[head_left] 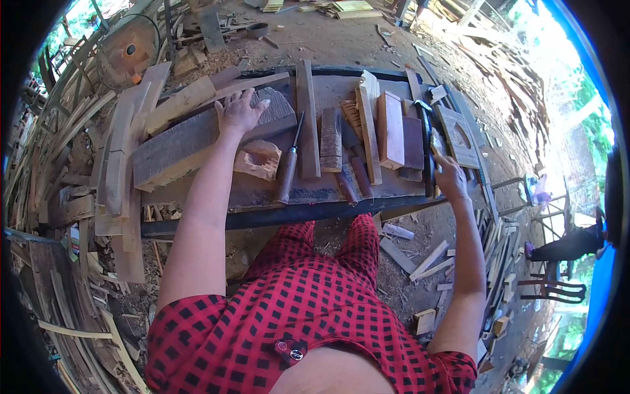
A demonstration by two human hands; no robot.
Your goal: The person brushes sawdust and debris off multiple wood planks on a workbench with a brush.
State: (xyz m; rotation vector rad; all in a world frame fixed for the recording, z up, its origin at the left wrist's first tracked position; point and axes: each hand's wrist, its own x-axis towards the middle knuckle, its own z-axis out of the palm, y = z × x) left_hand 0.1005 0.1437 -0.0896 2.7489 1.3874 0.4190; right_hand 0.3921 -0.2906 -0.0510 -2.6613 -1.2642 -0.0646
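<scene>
My left hand (239, 113) lies with fingers spread on a thick, weathered wood beam (184, 146) at the left of the worktable (262, 194). At the table's right side, my right hand (450, 178) has its fingers curled beside a long black-handled tool (428, 151), at a small pale piece; what it grips is partly hidden. Between my hands lie a chisel (289, 164) with a brown handle, a rough wood chunk (258, 160), a long wood strip (307, 118), a smooth pinkish block (390, 130) and a dark brown block (412, 143). Two reddish tool handles (346, 187) point toward me.
Stacked planks (121, 151) project past the table's left end. A board with a carved hollow (457, 138) rests at the right edge. Scrap wood (433, 262) litters the floor near my legs. Another person in dark clothes (567, 246) is at far right, beside a chair (551, 291).
</scene>
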